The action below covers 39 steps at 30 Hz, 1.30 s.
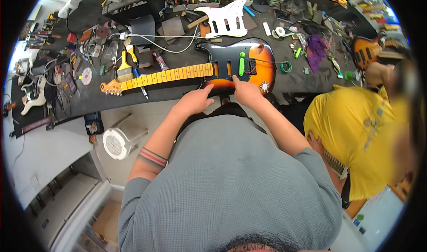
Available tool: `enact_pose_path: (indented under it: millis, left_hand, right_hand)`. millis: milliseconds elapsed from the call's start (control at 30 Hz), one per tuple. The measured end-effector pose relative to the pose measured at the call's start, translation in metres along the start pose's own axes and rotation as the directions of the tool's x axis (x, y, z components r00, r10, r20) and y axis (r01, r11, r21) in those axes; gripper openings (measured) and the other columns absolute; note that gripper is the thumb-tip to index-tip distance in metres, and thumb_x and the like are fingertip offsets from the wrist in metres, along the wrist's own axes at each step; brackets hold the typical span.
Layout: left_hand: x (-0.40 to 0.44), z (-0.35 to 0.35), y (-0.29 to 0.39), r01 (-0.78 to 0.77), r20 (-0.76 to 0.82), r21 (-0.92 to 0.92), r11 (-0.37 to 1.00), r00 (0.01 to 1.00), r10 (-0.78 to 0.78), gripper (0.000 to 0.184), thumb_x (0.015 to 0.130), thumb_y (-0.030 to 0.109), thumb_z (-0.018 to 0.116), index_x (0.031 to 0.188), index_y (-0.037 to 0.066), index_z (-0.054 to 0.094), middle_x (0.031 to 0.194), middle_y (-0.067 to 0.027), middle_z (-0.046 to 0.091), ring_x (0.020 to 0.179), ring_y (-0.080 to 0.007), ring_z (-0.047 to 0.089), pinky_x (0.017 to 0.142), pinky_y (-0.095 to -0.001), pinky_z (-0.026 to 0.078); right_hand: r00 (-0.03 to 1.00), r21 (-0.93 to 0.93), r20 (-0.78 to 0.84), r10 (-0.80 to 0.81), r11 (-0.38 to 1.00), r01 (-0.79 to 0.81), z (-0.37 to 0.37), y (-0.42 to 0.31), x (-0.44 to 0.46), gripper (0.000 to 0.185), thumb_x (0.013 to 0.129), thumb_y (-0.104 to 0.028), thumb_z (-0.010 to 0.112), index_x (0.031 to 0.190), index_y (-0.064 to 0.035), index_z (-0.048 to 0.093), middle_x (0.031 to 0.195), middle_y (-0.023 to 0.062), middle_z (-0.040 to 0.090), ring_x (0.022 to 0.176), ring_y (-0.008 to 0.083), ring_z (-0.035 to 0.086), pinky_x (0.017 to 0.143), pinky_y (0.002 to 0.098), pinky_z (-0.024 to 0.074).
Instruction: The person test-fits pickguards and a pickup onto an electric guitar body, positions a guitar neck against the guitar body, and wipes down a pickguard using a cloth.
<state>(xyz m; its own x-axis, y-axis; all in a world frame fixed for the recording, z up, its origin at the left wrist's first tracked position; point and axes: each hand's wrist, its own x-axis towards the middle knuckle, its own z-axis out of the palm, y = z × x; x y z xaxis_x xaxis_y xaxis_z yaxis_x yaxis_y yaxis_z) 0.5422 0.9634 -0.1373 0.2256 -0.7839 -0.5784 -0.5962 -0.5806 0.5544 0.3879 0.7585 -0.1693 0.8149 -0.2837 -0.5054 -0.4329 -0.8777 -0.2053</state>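
A sunburst electric guitar body (262,52) lies face up on the bench, its maple neck (167,76) pointing left. The pickguard is off, so its cavities show, and a bright green pickup (242,67) sits near the bridge. My left hand (195,100) is at the body's lower edge by the neck joint, index finger stretched toward it and thumb apart. My right hand (247,92) rests over the lower edge, its index fingertip at the body near the middle cavity. Neither hand holds anything. A white pickguard (213,15) lies behind the guitar.
Around the guitar on the dark bench (80,98) are brushes (124,67), a green solder spool (286,67), a purple cloth (316,52) and an amplifier (131,9). A person in a yellow shirt (347,127) sits at right. A white stool (118,143) stands at left.
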Motion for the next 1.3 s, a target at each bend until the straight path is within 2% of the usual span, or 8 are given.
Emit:
enact_pose_path:
  millis: [67, 167, 200, 400, 633, 833, 933, 1300]
  left_hand:
    - [0.015, -0.007, 0.018, 0.055, 0.000, 0.072, 0.996, 0.998, -0.055, 0.058, 0.104, 0.026, 0.066, 0.156, 0.005, 0.051, 0.126, -0.0234, 0.074, 0.119, -0.0428, 0.070, 0.101, -0.0506, 0.056]
    - [0.041, 0.009, 0.001, -0.114, -0.470, 0.025, 0.993, 0.876, 0.112, 0.045, 0.099, 0.017, 0.068, 0.141, 0.003, 0.062, 0.123, -0.0203, 0.074, 0.117, -0.0421, 0.069, 0.100, -0.0499, 0.055]
    - [0.046, 0.000, 0.000, -0.084, -0.516, 0.032, 0.996, 0.852, 0.089, 0.035, 0.093, 0.009, 0.068, 0.127, 0.003, 0.069, 0.118, -0.0187, 0.072, 0.115, -0.0411, 0.067, 0.099, -0.0507, 0.054]
    - [0.035, -0.016, -0.064, 0.192, -0.631, 0.271, 0.943, 0.775, 0.024, 0.067, 0.082, 0.003, 0.073, 0.146, 0.011, 0.057, 0.142, -0.0098, 0.058, 0.137, -0.0305, 0.054, 0.108, -0.0505, 0.046]
    - [0.003, -0.030, -0.146, 0.228, -0.548, 0.424, 0.877, 0.835, 0.048, 0.083, 0.079, 0.004, 0.077, 0.157, 0.014, 0.048, 0.148, -0.0095, 0.055, 0.140, -0.0299, 0.052, 0.115, -0.0521, 0.041]
    - [0.012, -0.059, -0.175, 0.003, -0.330, 0.517, 0.856, 0.923, 0.196, 0.091, 0.082, 0.002, 0.073, 0.166, 0.023, 0.045, 0.122, -0.0116, 0.060, 0.117, -0.0316, 0.060, 0.103, -0.0475, 0.047]
    - [0.009, -0.071, -0.178, -0.074, -0.269, 0.517, 0.853, 0.932, 0.243, 0.093, 0.082, 0.003, 0.072, 0.168, 0.025, 0.044, 0.121, -0.0107, 0.061, 0.113, -0.0310, 0.060, 0.098, -0.0469, 0.047]
    - [-0.007, -0.088, -0.182, -0.140, -0.204, 0.450, 0.882, 0.946, 0.254, 0.096, 0.082, 0.003, 0.070, 0.170, 0.026, 0.041, 0.123, -0.0098, 0.059, 0.115, -0.0306, 0.059, 0.097, -0.0481, 0.048]
  right_hand:
    - [0.994, -0.026, 0.078, -0.073, 0.997, 0.076, -0.003, 0.008, 0.002, 0.068, 0.096, -0.014, 0.059, 0.161, 0.0043, 0.044, 0.108, 0.0215, 0.080, 0.095, 0.0389, 0.079, 0.081, 0.0523, 0.0615]
    - [0.975, -0.023, 0.152, -0.162, 0.986, 0.168, -0.005, 0.024, 0.012, 0.070, 0.095, -0.015, 0.062, 0.159, 0.0079, 0.044, 0.105, 0.0218, 0.080, 0.090, 0.0393, 0.079, 0.077, 0.0521, 0.0619]
    - [0.970, -0.015, 0.154, -0.185, 0.982, 0.190, -0.006, 0.027, 0.014, 0.070, 0.095, -0.015, 0.062, 0.159, 0.0080, 0.044, 0.105, 0.0215, 0.080, 0.089, 0.0395, 0.079, 0.076, 0.0524, 0.0618]
    - [0.954, 0.075, 0.185, -0.234, 0.972, 0.224, -0.020, 0.034, 0.029, 0.067, 0.096, -0.014, 0.060, 0.159, 0.0068, 0.046, 0.102, 0.0222, 0.079, 0.089, 0.0399, 0.078, 0.076, 0.0536, 0.0610]
    - [0.975, 0.272, 0.019, -0.222, 0.939, 0.208, -0.019, 0.016, 0.039, 0.059, 0.100, -0.017, 0.060, 0.154, 0.0037, 0.051, 0.105, 0.0227, 0.079, 0.094, 0.0400, 0.077, 0.082, 0.0523, 0.0605]
    - [0.990, 0.595, -0.133, -0.055, 0.794, 0.124, 0.002, -0.025, 0.065, 0.055, 0.102, -0.017, 0.059, 0.153, 0.0032, 0.050, 0.112, 0.0247, 0.077, 0.103, 0.0425, 0.074, 0.089, 0.0512, 0.0589]
    - [0.999, 0.706, -0.035, -0.040, 0.707, 0.053, -0.008, -0.046, 0.056, 0.060, 0.102, -0.015, 0.058, 0.158, 0.0021, 0.045, 0.111, 0.0244, 0.076, 0.102, 0.0427, 0.073, 0.088, 0.0514, 0.0581]
    - [0.996, 0.662, -0.092, 0.017, 0.748, 0.049, 0.001, -0.084, 0.041, 0.074, 0.102, -0.015, 0.059, 0.164, 0.0106, 0.028, 0.116, 0.0273, 0.071, 0.100, 0.0441, 0.072, 0.086, 0.0531, 0.0586]
